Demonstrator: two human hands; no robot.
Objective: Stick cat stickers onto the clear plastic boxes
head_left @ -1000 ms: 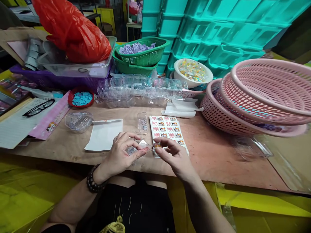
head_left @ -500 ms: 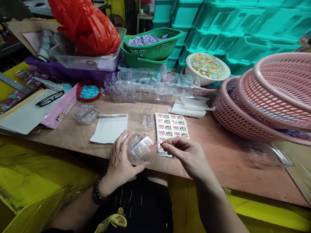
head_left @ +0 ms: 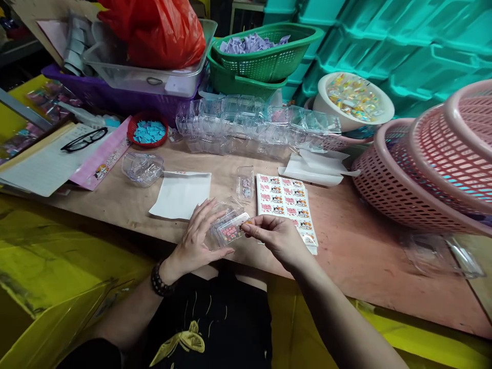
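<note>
My left hand cups a small clear plastic case at the near edge of the brown table, fingers curled round its left side. My right hand pinches a pink and orange sticker against the case's right end, fingertips pressed together. Just beyond my right hand lies a sheet of cartoon stickers. Another small clear case rests upright of the sheet's left edge, and a white backing paper lies to the left.
A pile of empty clear cases runs across the table's back. Pink baskets crowd the right. Green baskets, a red bag, a red dish of blue pieces, glasses and a white bowl stand behind.
My right hand has brought the sticker from the sheet's edge onto the case. My left hand has tilted the case toward it. The camera has shifted left and down.
</note>
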